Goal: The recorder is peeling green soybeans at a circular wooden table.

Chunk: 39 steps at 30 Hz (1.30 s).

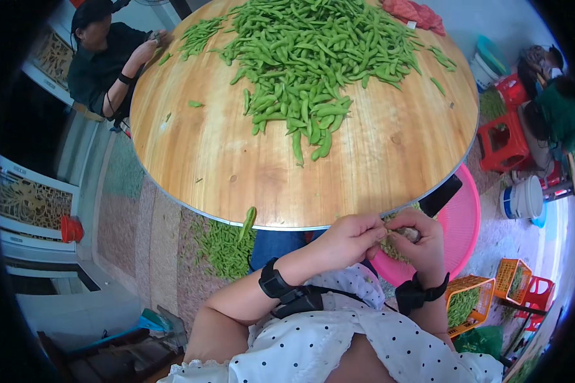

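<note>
My left hand (357, 239) and my right hand (418, 239) meet over a pink plastic basin (462, 210), just off the near edge of the round wooden table (268, 191). The fingers of both are closed around something small and greenish, mostly hidden, probably a pod. A pale, roundish object (408, 234) shows within my right hand; its kind is unclear. Green soybean pods (311, 57) lie heaped on the table's far half. One single pod (247, 223) rests at the near rim. Inside the basin, light green bits are partly visible below my hands.
A person (98, 62) in dark clothes handles something at the table's left. Red netting (414, 14) lies at the far right rim. Green pods or shells (225, 249) cover floor below. Orange crates (469, 301), red stools (503, 141) and a white bucket (522, 197) stand right, near other people.
</note>
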### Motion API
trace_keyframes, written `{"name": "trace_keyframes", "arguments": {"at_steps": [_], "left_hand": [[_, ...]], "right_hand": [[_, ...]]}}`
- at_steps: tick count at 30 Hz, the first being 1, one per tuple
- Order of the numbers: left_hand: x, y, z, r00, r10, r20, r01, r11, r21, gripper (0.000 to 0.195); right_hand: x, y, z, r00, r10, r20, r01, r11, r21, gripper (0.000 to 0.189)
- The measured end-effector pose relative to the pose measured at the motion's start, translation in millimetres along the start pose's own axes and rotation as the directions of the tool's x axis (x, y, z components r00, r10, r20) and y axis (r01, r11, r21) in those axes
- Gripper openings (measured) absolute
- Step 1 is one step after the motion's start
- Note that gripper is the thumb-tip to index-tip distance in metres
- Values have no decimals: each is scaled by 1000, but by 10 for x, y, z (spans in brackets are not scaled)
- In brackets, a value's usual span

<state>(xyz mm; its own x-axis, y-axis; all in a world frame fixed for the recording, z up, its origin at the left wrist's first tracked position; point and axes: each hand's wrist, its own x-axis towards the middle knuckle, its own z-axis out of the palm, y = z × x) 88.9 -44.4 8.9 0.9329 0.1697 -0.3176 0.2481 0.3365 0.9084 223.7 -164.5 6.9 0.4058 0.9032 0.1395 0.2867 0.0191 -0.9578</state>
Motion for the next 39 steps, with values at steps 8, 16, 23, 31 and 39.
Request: {"name": "trace_keyframes", "arguments": {"at_steps": [8, 16, 23, 31, 39], "left_hand": [[-1052, 220, -627, 990, -38, -136, 119, 745, 657, 17], [-1236, 432, -747, 842, 107, -528, 437, 437, 786, 27], [385, 477, -821, 763, 549, -340, 261, 220, 940, 22], [249, 631, -666, 774, 533, -342, 140, 383, 913, 7], [90, 540, -531, 857, 248, -451, -137, 954, 266, 8]], "right_hand": [[-309, 133, -513, 905, 353, -237, -382, 920, -87, 10], [-82, 54, -595, 947, 249, -202, -310, 875, -372, 16], [378, -65, -202, 988, -130, -82, 96, 938, -332, 17], [773, 84, -63, 976, -200, -90, 192, 977, -91, 23], [937, 171, 145, 984, -57, 171, 20, 977, 211, 21]]}}
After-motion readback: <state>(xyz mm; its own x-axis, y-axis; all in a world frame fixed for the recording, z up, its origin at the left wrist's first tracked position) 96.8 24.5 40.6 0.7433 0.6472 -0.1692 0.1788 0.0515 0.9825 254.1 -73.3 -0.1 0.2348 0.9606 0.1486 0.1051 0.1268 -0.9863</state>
